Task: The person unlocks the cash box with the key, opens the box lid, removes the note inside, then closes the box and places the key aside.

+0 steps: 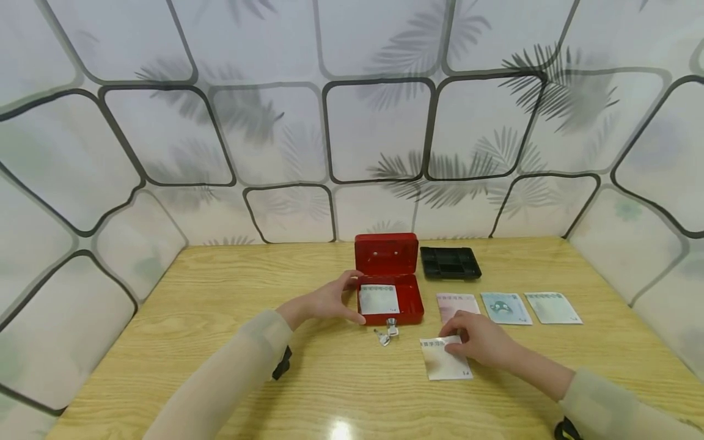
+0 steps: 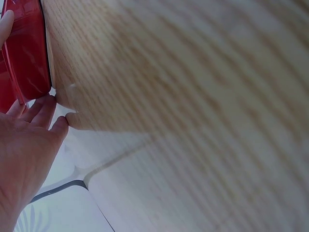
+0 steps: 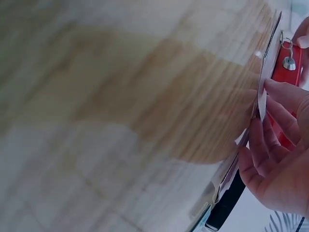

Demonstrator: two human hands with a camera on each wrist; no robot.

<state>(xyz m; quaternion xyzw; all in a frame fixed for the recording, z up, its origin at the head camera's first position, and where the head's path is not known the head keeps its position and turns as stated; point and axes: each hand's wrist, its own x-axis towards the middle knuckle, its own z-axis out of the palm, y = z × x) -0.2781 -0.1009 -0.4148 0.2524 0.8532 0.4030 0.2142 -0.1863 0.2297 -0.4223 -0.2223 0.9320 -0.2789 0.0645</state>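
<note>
A red cash box [image 1: 409, 299] stands with its lid [image 1: 386, 253] raised, and a pale green play banknote [image 1: 379, 299] lies in its left part. At the box's left side my left hand [image 1: 330, 299] holds it, thumb at the front corner and fingers at the rear; the left wrist view shows fingertips against the red wall [image 2: 29, 53]. Between thumb and fingers, my right hand [image 1: 484, 342] pinches a cream play banknote [image 1: 447, 362] in front of the box. The right wrist view shows that paper [image 3: 262, 96] edge-on. Keys [image 1: 383, 336] hang from the front lock [image 1: 392, 324].
Behind my right hand a pink play banknote [image 1: 456, 302] lies partly hidden. A blue one [image 1: 507, 308] and a pale green one [image 1: 552, 308] follow to its right. A black compartment tray [image 1: 450, 263] lies right of the lid. Patterned fabric [image 1: 379, 134] closes off the table's back.
</note>
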